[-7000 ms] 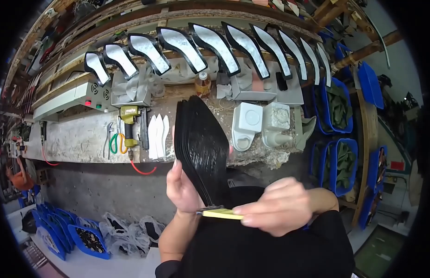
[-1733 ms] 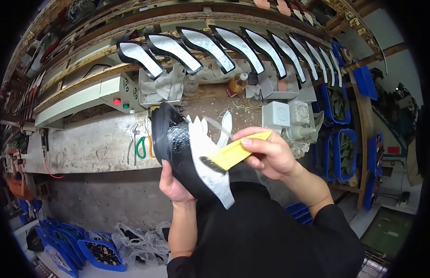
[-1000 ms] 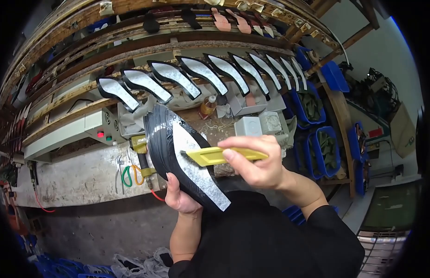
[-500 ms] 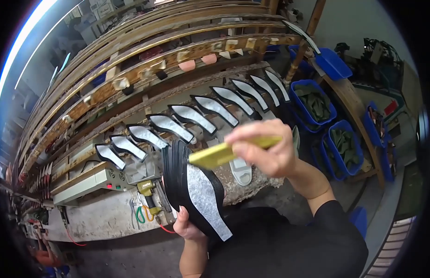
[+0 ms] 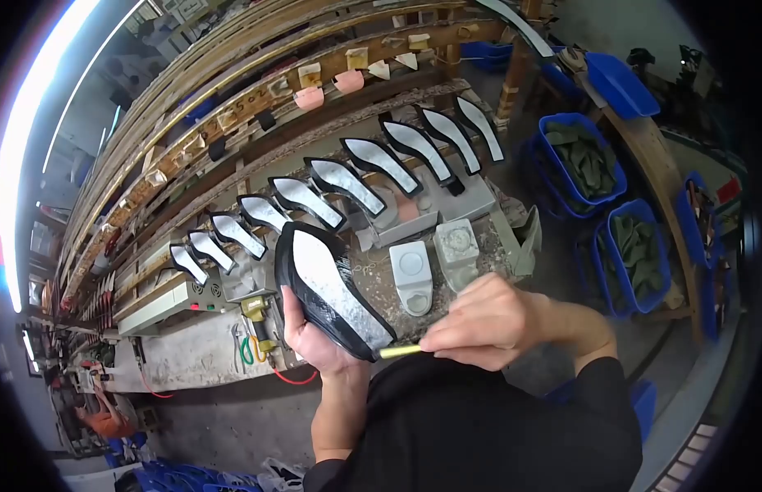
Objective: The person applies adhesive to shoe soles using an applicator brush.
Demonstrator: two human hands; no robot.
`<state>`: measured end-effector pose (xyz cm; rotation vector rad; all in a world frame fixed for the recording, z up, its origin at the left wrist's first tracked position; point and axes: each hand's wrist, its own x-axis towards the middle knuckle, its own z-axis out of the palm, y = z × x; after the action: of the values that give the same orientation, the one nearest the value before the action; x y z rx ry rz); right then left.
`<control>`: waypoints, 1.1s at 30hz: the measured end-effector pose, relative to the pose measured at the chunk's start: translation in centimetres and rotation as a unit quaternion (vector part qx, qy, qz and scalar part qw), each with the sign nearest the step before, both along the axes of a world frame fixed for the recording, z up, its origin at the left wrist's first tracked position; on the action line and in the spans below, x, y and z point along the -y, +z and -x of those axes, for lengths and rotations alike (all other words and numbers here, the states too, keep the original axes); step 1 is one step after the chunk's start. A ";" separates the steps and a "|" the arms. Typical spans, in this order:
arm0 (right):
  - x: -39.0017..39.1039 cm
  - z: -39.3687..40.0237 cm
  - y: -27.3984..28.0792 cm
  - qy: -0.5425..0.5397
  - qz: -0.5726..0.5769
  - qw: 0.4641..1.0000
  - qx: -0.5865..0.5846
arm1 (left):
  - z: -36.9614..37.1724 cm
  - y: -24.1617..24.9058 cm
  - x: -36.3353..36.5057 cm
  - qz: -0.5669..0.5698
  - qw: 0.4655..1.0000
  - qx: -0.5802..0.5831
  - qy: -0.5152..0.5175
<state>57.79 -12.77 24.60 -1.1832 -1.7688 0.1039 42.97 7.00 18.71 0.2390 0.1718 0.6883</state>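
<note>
A stack of black sole-shaped pieces (image 5: 315, 283), the top one with a white-grey centre, rests in my left hand (image 5: 319, 340), whose fingers wrap its lower left side. My right hand (image 5: 483, 324) is closed on a thin yellow tool (image 5: 400, 351). The tool's tip is beside the narrow lower end of the stack; whether it touches is unclear. Behind the stack, a row of similar black-edged pieces (image 5: 346, 180) lies along the wooden rack. Two white containers, one with a round lid (image 5: 411, 275) and one more worn (image 5: 457, 242), stand between the row and my right hand.
Slatted wooden racks (image 5: 258, 107) span the back. Blue bins (image 5: 623, 176) with green pieces stand at the right. A green-handled air tool (image 5: 256, 316), orange-handled scissors and a red hose lie on the bench at the left. Far lower left, a person in orange (image 5: 106, 420) is visible.
My right hand has moved down with the yellow tool, from the stack's top to its lower end. The stack is tilted differently, and the whole view has shifted.
</note>
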 end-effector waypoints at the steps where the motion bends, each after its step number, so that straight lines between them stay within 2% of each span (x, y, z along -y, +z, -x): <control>1: 1.0 -0.4 -0.4 0.003 0.013 0.998 -0.067 | -0.5 0.2 0.0 -0.018 1.000 -0.008 0.017; 3: 2.4 -0.7 -1.3 0.007 0.038 0.978 -0.203 | -1.4 0.7 0.2 -0.053 0.997 -0.025 0.051; 4: 2.3 -0.8 -2.0 0.029 -0.027 0.927 -0.373 | -2.0 1.1 0.0 -0.059 0.997 -0.020 0.049; 6: 2.1 -0.3 -2.3 0.050 -0.099 0.842 -0.528 | -3.0 2.3 -0.2 -0.072 0.995 0.014 0.065; 8: 1.7 0.6 -0.6 -0.088 0.022 0.860 -0.502 | -4.2 3.9 -0.1 -0.084 0.993 0.045 0.064; 10: 1.2 0.8 1.1 -0.149 0.145 0.916 -0.343 | -5.7 5.8 0.5 -0.106 0.991 0.057 0.059; 13: -0.1 1.2 2.4 -0.236 0.156 0.900 -0.332 | -7.7 8.1 1.7 -0.155 0.984 0.054 0.068; 19: -1.2 -1.2 0.0 -0.332 -0.020 0.887 -0.322 | -13.0 10.3 2.5 -0.189 0.979 0.082 0.014; 23: -1.7 -5.8 2.2 -0.445 -0.113 0.832 -0.311 | -20.4 13.0 -1.6 -0.273 0.959 0.028 -0.068; 24: -1.9 -7.5 2.8 -0.449 -0.129 0.833 -0.298 | -22.6 13.9 -2.7 -0.289 0.953 0.031 -0.080; 27: -3.1 -13.2 3.1 -0.545 -0.153 0.805 -0.176 | -28.3 16.0 -8.0 -0.322 0.927 -0.066 -0.180; 29: -3.5 -15.4 3.1 -0.575 -0.167 0.789 -0.134 | -30.1 17.2 -8.5 -0.338 0.913 -0.096 -0.210; 33: -3.6 -17.4 2.4 -0.604 -0.172 0.771 -0.108 | -31.5 18.1 -8.2 -0.353 0.905 -0.156 -0.180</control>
<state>75.20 -9.18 27.02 -1.7089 -0.5224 -0.7810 74.51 15.17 36.76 1.0564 0.1717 0.3117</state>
